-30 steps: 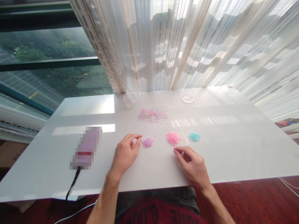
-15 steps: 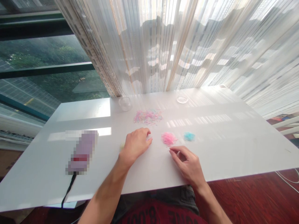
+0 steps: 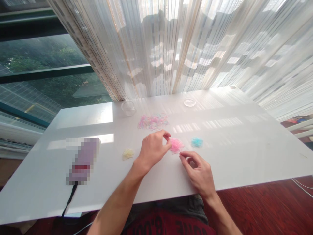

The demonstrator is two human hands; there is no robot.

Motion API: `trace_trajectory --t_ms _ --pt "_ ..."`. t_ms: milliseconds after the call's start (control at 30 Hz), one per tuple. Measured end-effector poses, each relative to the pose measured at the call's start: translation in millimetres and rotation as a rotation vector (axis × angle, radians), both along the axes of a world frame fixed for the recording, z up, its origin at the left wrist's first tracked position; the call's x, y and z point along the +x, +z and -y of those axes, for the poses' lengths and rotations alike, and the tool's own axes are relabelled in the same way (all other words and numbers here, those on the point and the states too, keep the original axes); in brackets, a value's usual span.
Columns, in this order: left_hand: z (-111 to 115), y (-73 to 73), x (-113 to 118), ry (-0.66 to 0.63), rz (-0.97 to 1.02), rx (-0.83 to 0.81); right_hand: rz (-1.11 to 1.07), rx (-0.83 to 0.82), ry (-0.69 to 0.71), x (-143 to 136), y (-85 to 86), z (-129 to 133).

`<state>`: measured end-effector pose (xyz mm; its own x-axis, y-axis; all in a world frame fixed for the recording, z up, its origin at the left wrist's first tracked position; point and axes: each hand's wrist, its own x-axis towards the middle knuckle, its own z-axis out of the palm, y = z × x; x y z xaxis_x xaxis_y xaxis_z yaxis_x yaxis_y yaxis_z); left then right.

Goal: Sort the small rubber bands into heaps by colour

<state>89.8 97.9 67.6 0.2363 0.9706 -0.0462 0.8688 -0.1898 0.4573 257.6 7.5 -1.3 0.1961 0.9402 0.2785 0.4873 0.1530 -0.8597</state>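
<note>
A pink pile of small, thin, band-like pieces [image 3: 177, 145] lies on the white table in front of me. At its left edge is my left hand [image 3: 156, 146], palm down, fingers curved, with a gap between thumb and forefinger. My right hand [image 3: 197, 170] rests just below the pile, thumb and forefinger pinched together; whatever is between them is too small to make out. A blue pile [image 3: 197, 142] sits to the right of the pink one. Left of my left hand lies a pale yellow pile [image 3: 127, 154]. Beyond the hands spreads a larger mixed-colour heap [image 3: 153, 121].
Two clear round dishes or lids stand near the far edge: one at left [image 3: 128, 108], one at right [image 3: 189, 102]. A pixelated purple object [image 3: 83, 160] with a black strap lies at the left. Sheer curtains [image 3: 156, 49] hang behind the table [image 3: 244, 156].
My left hand has moved right to the pink pile, uncovering the yellow pile. My right hand stays pinched near the pink pile, shifted slightly. The view has turned a little.
</note>
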Motion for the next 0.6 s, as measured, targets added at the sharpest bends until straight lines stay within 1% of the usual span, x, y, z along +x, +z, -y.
trace_trajectory --t_ms 100,233,333,400,467,533,600 --pt "-4 -2.5 8 -0.03 0.132 -0.01 -0.017 -0.01 -0.018 -1 0.6 0" --pt "-9 -10.5 10 -0.055 0.148 -0.036 -0.032 -0.02 -0.017 -1 0.2 0" --pt "-3 -10.4 5 -0.031 0.168 -0.02 -0.026 -0.021 -0.022 0 -0.1 1" --pt "7 -7.8 -2 -0.013 0.224 -0.001 -0.023 -0.025 -0.028 0 0.3 1" --pt "23 -6.7 -11 -0.03 0.311 -0.005 -0.021 -0.028 -0.031 -1 1.0 1" --pt "41 -9.5 -20 -0.104 0.346 -0.046 -0.032 -0.032 -0.025 -4 2.1 1" --pt "58 -16.5 -28 -0.117 0.375 -0.05 -0.059 -0.034 -0.003 -9 3.4 1"
